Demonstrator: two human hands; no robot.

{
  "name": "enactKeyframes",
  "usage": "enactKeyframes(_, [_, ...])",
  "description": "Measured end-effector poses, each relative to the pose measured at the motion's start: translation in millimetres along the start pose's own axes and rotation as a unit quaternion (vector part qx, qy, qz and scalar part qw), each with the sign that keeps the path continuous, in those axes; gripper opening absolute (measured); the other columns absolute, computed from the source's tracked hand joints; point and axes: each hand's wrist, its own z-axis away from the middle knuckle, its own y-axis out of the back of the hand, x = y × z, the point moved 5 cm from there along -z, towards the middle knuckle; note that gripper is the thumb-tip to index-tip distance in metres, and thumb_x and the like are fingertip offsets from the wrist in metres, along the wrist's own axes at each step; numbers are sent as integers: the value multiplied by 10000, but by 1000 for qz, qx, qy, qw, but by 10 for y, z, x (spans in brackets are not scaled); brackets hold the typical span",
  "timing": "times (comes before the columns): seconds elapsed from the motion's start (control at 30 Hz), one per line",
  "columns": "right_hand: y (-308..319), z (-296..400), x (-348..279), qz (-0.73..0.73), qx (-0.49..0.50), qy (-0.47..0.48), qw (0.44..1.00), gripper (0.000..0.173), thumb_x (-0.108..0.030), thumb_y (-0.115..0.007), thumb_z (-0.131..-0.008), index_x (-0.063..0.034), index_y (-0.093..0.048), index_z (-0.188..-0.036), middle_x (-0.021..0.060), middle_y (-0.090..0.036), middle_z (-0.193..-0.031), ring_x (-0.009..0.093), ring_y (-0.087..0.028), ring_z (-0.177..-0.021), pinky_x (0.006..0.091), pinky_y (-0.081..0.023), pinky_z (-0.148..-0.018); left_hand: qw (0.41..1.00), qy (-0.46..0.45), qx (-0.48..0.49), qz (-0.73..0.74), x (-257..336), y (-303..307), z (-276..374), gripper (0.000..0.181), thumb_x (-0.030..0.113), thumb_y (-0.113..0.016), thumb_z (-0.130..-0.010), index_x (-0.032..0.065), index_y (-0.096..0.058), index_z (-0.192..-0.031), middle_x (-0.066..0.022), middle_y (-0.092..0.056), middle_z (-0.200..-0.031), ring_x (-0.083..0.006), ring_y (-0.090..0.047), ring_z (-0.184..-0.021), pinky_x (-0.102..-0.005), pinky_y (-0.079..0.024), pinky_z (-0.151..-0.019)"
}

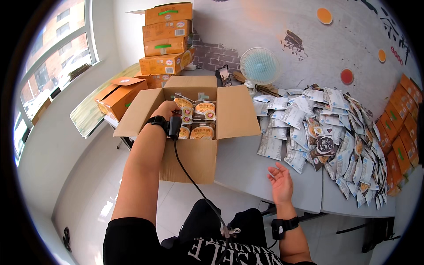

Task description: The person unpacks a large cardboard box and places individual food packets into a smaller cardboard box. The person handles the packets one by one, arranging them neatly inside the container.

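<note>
An open cardboard box point(188, 159) stands before me with its flaps folded out. Printed milk pouches point(204, 110) lie inside it in rows. My left hand point(168, 107) reaches into the box's left side, touching a pouch point(184, 105) at the back left; the wrist device partly hides the fingers, so a grip cannot be confirmed. Palm up, my right hand point(281, 184) hovers at the table's front edge with fingers loosely curled and nothing in them. Beyond it spreads a large heap of white-backed pouches point(299, 106), with a dark-fronted pouch point(325, 144) on top.
Orange cartons point(167, 31) are stacked behind the box, and an orange carton point(122, 96) sits to its left. A small fan point(260, 66) and a phone on a stand point(225, 77) are at the back. More orange cartons point(399, 132) line the right. A cable point(195, 184) hangs from my left wrist.
</note>
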Motion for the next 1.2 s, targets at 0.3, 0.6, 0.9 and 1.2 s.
enactKeyframes(0.3, [-4, 17, -22, 5, 5, -4, 1000, 464, -398, -359, -973, -26, -484, -1222, 123, -586, -1070, 208, -530, -1044, 349, -412, -889, 884, -128, -9, -450, 58, -46, -148, 141, 14, -584, -821, -111, -611, -881, -185, -651, -841, -312, -649, -782, -409, -520, -640])
enactKeyframes(0.6, [86, 11, -48, 4, 14, -2, 1000, 450, -375, -336, -981, -23, -471, -1228, 128, -583, -1069, 208, -527, -1042, 358, -414, -891, 967, -56, 52, -241, -5, -147, -9, 205, 79, -626, -796, -59, -631, -946, -149, -633, -880, -251, -585, -747, -366, -455, -606])
enactKeyframes(0.9, [-15, 0, 14, -11, -13, -7, 1000, 460, -363, -334, -984, -6, -451, -1248, 137, -577, -1101, 213, -518, -1068, 352, -396, -906, 947, -306, 22, 91, 581, -187, 800, 362, 75, -558, -832, -14, -530, -1182, -88, -593, -1011, -144, -548, -884, -260, -436, -742])
enactKeyframes(1.2, [20, 38, -10, 3, 8, -4, 1000, 454, -348, -323, -991, -2, -450, -1256, 123, -589, -1086, 206, -531, -1062, 346, -411, -902, 899, -281, -275, 193, 497, -1170, 2246, 274, 102, -512, -904, 32, -542, -1168, -58, -601, -1098, -145, -545, -1044, -305, -404, -879])
